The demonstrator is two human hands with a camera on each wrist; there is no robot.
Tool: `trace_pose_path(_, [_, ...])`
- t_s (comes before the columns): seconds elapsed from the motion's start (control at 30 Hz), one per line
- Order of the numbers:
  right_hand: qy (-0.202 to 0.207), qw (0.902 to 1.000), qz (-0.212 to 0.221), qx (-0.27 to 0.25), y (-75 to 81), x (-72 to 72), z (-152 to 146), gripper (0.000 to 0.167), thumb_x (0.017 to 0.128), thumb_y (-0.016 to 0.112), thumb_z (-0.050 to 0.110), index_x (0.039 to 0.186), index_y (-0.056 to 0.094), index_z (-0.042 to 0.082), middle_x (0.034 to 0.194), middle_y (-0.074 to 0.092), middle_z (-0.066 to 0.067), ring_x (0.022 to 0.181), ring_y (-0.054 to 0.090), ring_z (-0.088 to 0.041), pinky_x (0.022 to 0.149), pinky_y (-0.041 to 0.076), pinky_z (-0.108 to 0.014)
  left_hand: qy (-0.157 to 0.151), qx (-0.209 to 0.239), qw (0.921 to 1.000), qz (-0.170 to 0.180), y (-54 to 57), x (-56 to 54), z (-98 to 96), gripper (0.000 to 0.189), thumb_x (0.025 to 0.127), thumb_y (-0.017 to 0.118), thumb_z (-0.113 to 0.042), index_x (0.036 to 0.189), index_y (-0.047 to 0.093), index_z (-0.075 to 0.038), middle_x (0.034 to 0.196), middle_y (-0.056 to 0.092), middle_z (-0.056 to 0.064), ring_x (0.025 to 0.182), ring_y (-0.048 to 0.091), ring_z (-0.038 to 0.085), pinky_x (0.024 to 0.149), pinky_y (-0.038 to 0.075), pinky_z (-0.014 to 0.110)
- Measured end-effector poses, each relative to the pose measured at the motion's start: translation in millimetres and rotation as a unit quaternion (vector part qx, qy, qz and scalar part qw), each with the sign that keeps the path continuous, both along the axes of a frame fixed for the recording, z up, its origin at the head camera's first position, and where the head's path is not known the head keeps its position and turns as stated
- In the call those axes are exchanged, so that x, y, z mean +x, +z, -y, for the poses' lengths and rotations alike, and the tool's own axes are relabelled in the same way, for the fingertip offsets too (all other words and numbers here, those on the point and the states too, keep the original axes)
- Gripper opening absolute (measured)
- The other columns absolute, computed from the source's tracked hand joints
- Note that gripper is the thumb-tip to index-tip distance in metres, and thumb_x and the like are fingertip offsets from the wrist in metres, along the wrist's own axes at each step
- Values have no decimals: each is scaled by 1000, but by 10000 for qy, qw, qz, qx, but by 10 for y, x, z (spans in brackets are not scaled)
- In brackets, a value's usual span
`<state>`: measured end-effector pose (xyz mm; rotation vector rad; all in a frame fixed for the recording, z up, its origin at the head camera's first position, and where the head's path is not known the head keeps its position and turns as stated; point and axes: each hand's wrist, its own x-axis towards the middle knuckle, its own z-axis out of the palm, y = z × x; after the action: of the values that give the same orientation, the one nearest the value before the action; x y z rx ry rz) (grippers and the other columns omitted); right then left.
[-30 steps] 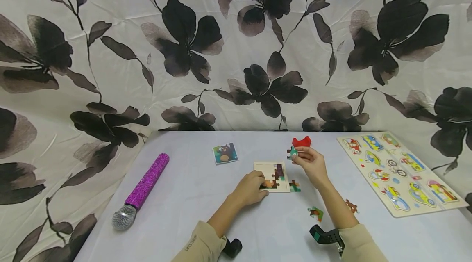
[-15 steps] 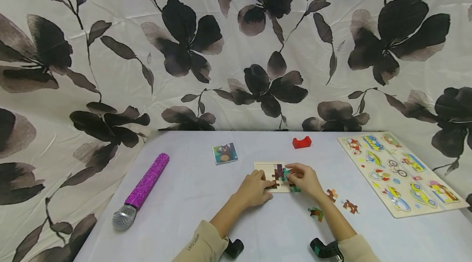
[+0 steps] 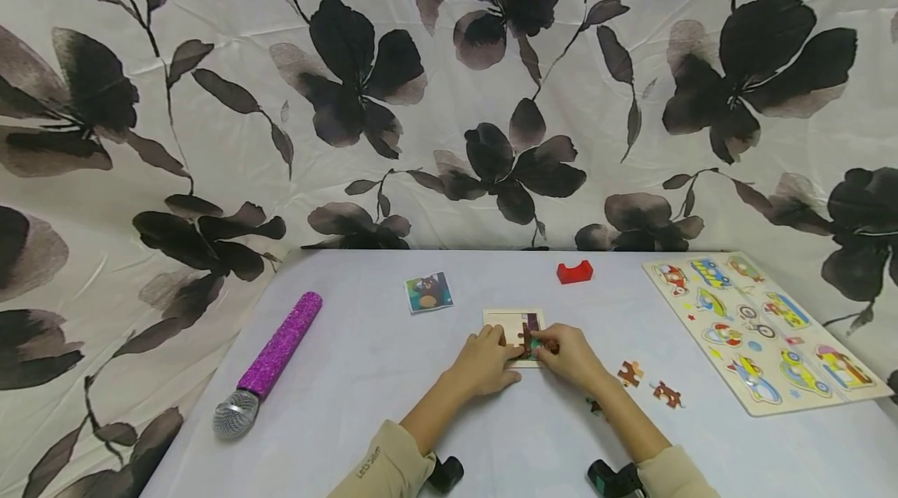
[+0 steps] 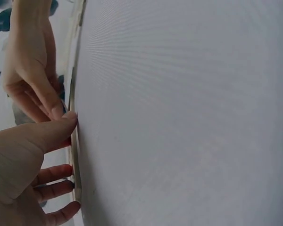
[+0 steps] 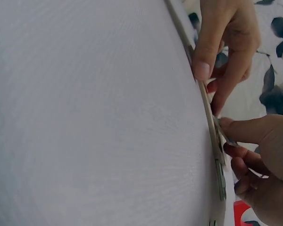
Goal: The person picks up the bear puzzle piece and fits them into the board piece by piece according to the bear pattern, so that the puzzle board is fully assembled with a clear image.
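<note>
A small wooden puzzle board [image 3: 494, 317], partly filled with brown, purple and green pieces, lies mid-table. My left hand [image 3: 484, 362] holds its left side; in the left wrist view this hand [image 4: 19, 165] has its thumb at the near edge and other fingertips against the board. My right hand [image 3: 571, 354] pinches a teal-green jigsaw piece [image 3: 537, 345] over the board's right part. In the right wrist view the same hand [image 5: 269, 150] holds the thin piece tilted between thumb and finger. Fingers hide much of the board.
Loose jigsaw pieces lie to the right: an orange-brown one [image 3: 630, 373], a brown one [image 3: 666, 394], and another [image 3: 595, 407] half hidden by the right forearm. Around them are a bear picture card [image 3: 429, 291], a red stand-like object [image 3: 575, 272], a vehicle puzzle board [image 3: 765, 334] and a purple glittery microphone [image 3: 277, 354].
The right hand has brought the teal-green piece from near the red object down and left onto the board's right part. The left hand has shifted slightly right along the board.
</note>
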<state>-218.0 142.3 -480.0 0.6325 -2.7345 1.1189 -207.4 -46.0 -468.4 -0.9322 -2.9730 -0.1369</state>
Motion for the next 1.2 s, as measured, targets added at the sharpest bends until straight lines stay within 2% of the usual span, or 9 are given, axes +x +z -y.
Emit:
trace_pose_path(0.13, [235, 9971, -396, 610, -2, -9, -16, 29, 79, 73, 6, 105, 69, -6, 87, 67, -9, 74, 52, -16, 63, 44, -29, 5, -203, 9998, -50, 4, 21, -6, 50, 84, 64, -50, 127, 61, -26, 95, 49, -1, 84, 40, 11, 66, 37, 25])
trace_pose_path(0.23, [244, 9921, -642, 1047, -5, 1, -11, 28, 80, 73, 9, 105, 70, -3, 93, 66, -10, 83, 53, -21, 71, 46, -36, 13, -422, 9991, -84, -1, 37, -28, 56, 83, 62, -56, 130, 59, -25, 102, 51, 2, 90, 43, 13, 70, 42, 28])
trace_pose_path(0.37, [228, 9873, -735, 1389, -9, 29, -7, 28, 81, 73, 11, 105, 71, -2, 98, 61, -9, 86, 48, -22, 73, 45, -38, 26, -632, 9979, -110, -10, 53, -55, 62, 82, 59, -61, 131, 57, -23, 113, 52, 5, 99, 46, 16, 76, 46, 34])
trace_pose_path(0.63, [654, 9816, -940, 1528, 21, 35, -41, 27, 82, 71, 8, 105, 69, -6, 109, 61, -12, 93, 52, -29, 79, 47, -44, 58, -653, 9978, -40, -15, 56, -72, 64, 82, 58, -62, 132, 56, -22, 120, 52, 8, 104, 47, 19, 80, 45, 38])
trace_pose_path(0.83, [806, 9788, -1035, 1573, 58, 31, -49, 23, 82, 70, 6, 102, 69, -7, 107, 63, -12, 92, 55, -26, 79, 49, -41, 96, -548, 9985, -13, -12, 60, -93, 63, 83, 57, -61, 131, 57, -20, 121, 51, 6, 106, 46, 19, 80, 40, 37])
trace_pose_path(1.07, [852, 9692, -1407, 1831, 32, 13, -58, 21, 81, 71, 7, 99, 70, -4, 104, 67, -13, 90, 60, -27, 77, 51, -42, -241, -326, 9990, -162, -9, 62, -81, 59, 85, 60, -55, 126, 61, -13, 114, 54, -1, 102, 49, 13, 83, 43, 29])
trace_pose_path(1.2, [1024, 9727, -1193, 1708, 39, -5, -107, 24, 83, 70, 7, 103, 69, -4, 107, 66, -13, 93, 60, -29, 79, 51, -44, -470, -171, 9984, -245, -25, 29, -48, 55, 85, 62, -51, 124, 62, -11, 111, 56, -1, 98, 50, 12, 81, 46, 27])
